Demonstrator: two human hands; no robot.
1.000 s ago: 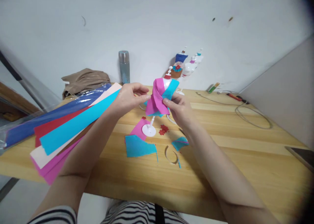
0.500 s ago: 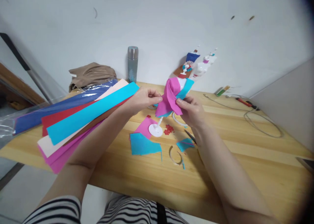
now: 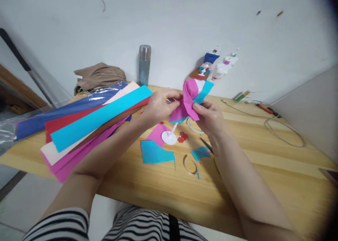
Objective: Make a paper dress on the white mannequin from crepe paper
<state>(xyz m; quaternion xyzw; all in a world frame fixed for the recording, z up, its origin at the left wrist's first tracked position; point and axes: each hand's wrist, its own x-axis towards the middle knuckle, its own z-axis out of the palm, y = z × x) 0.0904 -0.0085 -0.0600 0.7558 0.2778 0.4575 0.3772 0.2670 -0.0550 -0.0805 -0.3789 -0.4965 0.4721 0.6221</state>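
Pink crepe paper (image 3: 190, 91) is wrapped and folded around a small white figure form (image 3: 200, 84), with a blue strip (image 3: 206, 92) crossing its right side. The form rises from a white round-based stand (image 3: 169, 138) on the table. My left hand (image 3: 163, 105) pinches the left edge of the pink paper between thumb and fingers. On the other side, my right hand (image 3: 210, 116) grips the paper's lower right, thumb in front. Below them lie a cut blue piece (image 3: 157, 153), a flat pink piece (image 3: 156, 133) and small red cutouts (image 3: 183, 137).
Scissors (image 3: 206, 145) lie beside my right forearm, near a tape ring (image 3: 190, 165). Coloured paper strips (image 3: 100, 118) are stacked at left. Behind stand a thermos (image 3: 144, 65) and dressed white figures (image 3: 223, 68). A cable (image 3: 266, 125) curls at right.
My left hand has shifted slightly right and closer in along the pink paper's edge. The pink paper is folded more narrowly. The view has tilted a little.
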